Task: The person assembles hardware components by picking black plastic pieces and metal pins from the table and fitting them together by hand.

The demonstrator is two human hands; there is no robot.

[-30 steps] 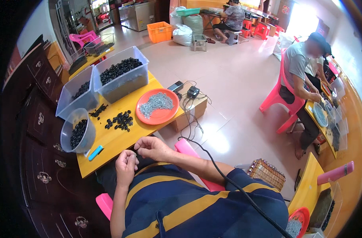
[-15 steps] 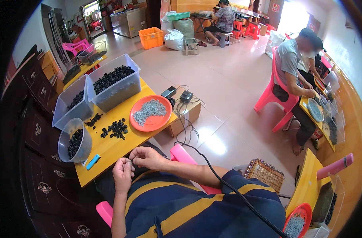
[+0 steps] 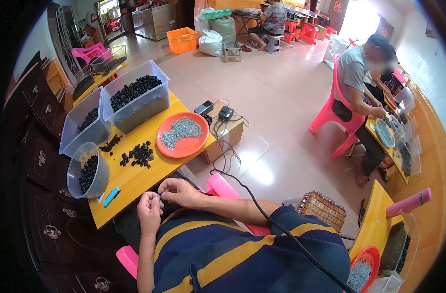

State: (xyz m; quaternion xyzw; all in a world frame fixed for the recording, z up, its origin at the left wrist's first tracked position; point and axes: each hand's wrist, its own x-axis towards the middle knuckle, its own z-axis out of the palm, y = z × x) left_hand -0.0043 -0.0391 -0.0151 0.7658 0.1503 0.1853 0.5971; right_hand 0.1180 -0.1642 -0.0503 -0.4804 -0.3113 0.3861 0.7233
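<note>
**Hands joined over a small part at the table edge**

Head view. The left hand [image 3: 149, 213] and the right hand [image 3: 180, 191] met just off the near edge of the yellow table [image 3: 135, 180], above the person's lap. The fingertips of both hands were pinched together on a small dark part [image 3: 160, 196], too small to make out in detail; it lay between the two hands, clear of the tabletop. On the table, nearest the hands, lay a loose pile of black rings [image 3: 137, 155], with a smaller scatter [image 3: 109, 143] just beyond it. To the right of the pile stood an orange plate [image 3: 170, 149] heaped with grey metal pieces [image 3: 182, 131]. A round clear tub [image 3: 85, 172] partly filled with black rings stood at the left edge, and a blue marker [image 3: 111, 196] lay beside it. Two clear bins [image 3: 135, 105] holding more black rings stood at the far side. A black cable [image 3: 281, 230] ran across the person's striped shirt [image 3: 232, 254]. Well apart, on the right, another person sat on a pink chair [image 3: 330, 115] at a second yellow table.
</note>
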